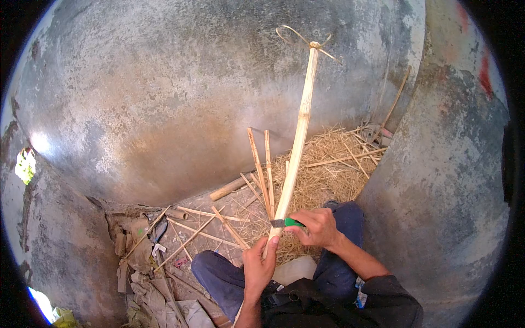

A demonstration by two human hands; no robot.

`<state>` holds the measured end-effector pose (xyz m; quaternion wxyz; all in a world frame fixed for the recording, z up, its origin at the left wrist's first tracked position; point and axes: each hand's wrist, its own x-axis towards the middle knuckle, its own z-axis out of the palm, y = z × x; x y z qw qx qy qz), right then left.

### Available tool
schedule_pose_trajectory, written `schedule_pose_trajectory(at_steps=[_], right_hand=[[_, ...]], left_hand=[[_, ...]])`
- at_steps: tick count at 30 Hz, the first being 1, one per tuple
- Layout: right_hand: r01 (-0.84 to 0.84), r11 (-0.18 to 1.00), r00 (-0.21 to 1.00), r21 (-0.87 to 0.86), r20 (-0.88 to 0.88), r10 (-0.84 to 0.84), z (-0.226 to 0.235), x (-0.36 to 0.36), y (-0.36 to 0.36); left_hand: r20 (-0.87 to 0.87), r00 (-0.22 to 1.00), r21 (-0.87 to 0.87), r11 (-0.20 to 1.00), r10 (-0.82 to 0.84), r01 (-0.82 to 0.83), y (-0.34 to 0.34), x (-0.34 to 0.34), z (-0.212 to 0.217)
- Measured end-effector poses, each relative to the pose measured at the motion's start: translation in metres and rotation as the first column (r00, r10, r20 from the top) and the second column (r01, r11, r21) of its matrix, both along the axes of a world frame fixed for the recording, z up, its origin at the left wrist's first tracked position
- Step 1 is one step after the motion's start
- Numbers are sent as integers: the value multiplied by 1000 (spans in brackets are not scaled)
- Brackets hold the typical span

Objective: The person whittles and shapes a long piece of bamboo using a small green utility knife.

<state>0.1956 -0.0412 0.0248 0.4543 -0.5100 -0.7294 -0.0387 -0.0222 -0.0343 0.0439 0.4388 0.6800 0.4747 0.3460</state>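
A long pale bamboo pole (302, 117) slants up and away from my lap, its far end tied round with a thin strip that curls into loops. My left hand (259, 264) is closed round its near end, thumb lying along the pale face. In my right hand (316, 228) is the green handle of a knife (278, 223). The dark blade lies across the bamboo just above my left thumb, touching it. Left of the pole, two narrow bamboo strips (258, 167) stand up; their lower ends are partly hidden.
A heap of straw-like shavings (333, 169) covers the floor at the right. Bamboo strips (191, 240) and a short round bamboo piece (228, 187) lie at the left. Crumpled cloth (149, 298) sits at lower left. A stained grey wall (191, 98) rises close around.
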Motion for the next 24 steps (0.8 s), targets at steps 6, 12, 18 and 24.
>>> schedule_pose_trajectory(at_steps=[6, 12, 18, 24], right_hand=[[75, 997, 997, 11, 33, -75, 4, 16, 9], [361, 931, 926, 46, -133, -353, 14, 93, 44], [435, 900, 858, 13, -309, -410, 26, 126, 37], [129, 988, 980, -87, -143, -141, -6, 58, 10]], left_hand=[[-19, 1000, 18, 1000, -7, 7, -2, -9, -5], [-112, 989, -110, 990, -97, 85, -28, -38, -32], [-71, 989, -193, 975, -129, 113, -43, -53, -34], [8, 998, -164, 984, -65, 66, -12, -33, -23]])
